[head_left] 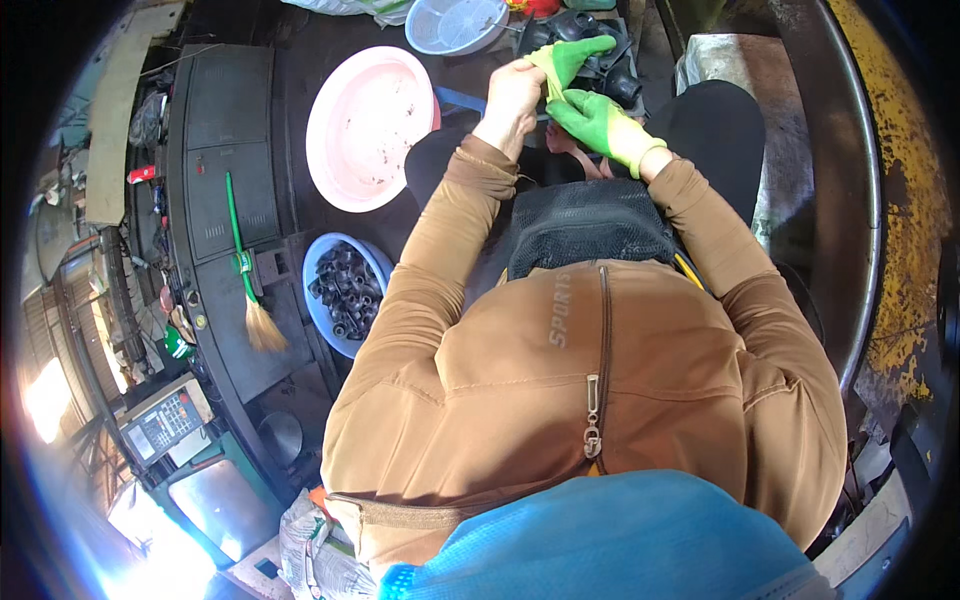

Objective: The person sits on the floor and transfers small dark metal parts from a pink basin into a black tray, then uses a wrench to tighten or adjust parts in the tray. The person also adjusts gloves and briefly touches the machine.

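Observation:
My bare left hand (512,96) is closed on a loose green work glove (572,60) with a yellow cuff. The glove's green finger part sticks out to the right. My right hand (606,128) wears a matching green and yellow glove. Its fingertips meet the lower end of the loose glove's cuff and seem to pinch it; the exact grip is partly hidden. Just beyond both hands lie several black moulded parts (622,82). Below the hands, a black mesh cloth (590,222) covers my lap.
To the left stand a pink basin (322,130) with dark specks and a blue basin (318,318) full of black parts. A pale blue basket (440,38) sits farther off. A green-handled broom (240,240) leans on grey cabinets (222,185). Yellow-painted metal (915,200) rises at right.

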Available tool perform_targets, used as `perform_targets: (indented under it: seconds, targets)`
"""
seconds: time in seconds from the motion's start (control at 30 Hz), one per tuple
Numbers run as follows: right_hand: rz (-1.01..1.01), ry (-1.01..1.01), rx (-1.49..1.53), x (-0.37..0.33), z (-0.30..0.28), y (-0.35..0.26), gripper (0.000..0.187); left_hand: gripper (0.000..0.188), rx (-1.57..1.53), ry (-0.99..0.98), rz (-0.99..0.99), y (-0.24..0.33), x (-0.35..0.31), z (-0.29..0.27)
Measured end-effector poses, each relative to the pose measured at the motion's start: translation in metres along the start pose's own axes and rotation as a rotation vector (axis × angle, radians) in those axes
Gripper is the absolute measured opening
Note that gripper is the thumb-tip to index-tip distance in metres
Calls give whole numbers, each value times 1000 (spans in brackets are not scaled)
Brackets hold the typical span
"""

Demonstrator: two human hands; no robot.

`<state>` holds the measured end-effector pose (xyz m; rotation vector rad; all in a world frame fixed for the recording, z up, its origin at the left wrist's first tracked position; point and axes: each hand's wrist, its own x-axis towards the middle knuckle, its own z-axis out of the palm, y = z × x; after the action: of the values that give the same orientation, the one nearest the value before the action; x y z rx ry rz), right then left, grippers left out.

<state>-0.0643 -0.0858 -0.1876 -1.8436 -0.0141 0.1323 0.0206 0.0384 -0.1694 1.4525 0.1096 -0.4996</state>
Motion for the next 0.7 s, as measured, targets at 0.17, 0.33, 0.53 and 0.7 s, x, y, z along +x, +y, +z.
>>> perform_targets:
  seconds: [0.17,0.33,0.53,0.7]
  targets:
    - [-7,228,133,23,-20,-1,36,25,946,-153,75,-24,9,2]
    - [-367,124,-379,12,-14,-23,31,28,44,-518,-385,-25,16,-3]
    - [-512,180,-409,8,-8,-47,28,36,-536,-592,-17,-10,12,4]
    - [-681,177,-595,24,0,-55,27,34,-882,-821,-281,6,-19,33]
